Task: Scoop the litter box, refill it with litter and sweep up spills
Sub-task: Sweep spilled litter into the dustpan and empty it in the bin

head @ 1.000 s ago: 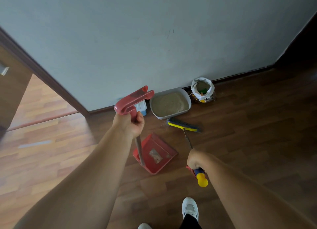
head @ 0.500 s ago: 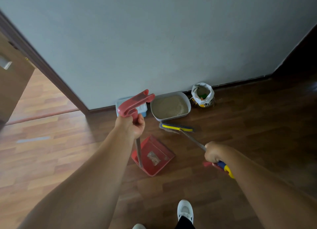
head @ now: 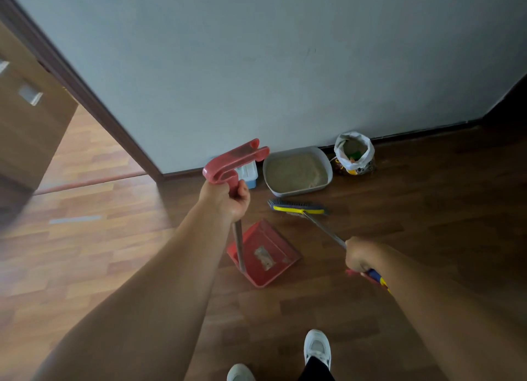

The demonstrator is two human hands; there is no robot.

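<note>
Red dustpan (head: 263, 255) rests on the floor, mouth facing right toward the broom head (head: 298, 208); your left hand (head: 228, 198) grips its upright handle. Your right hand (head: 358, 255) grips the broom, shaft running diagonally up-left. Sweep too hard near the litter box (head: 298, 171) and litter likely scatters past the pan.

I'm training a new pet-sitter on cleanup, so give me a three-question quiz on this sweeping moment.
1. True or false: the red dustpan already holds some swept litter.
2. Which hand holds the broom? A) left hand B) right hand
3. Fill in: the litter box sits between a blue-and-white container and an open ____.

Key: 1 true; 2 B; 3 bag.
</note>
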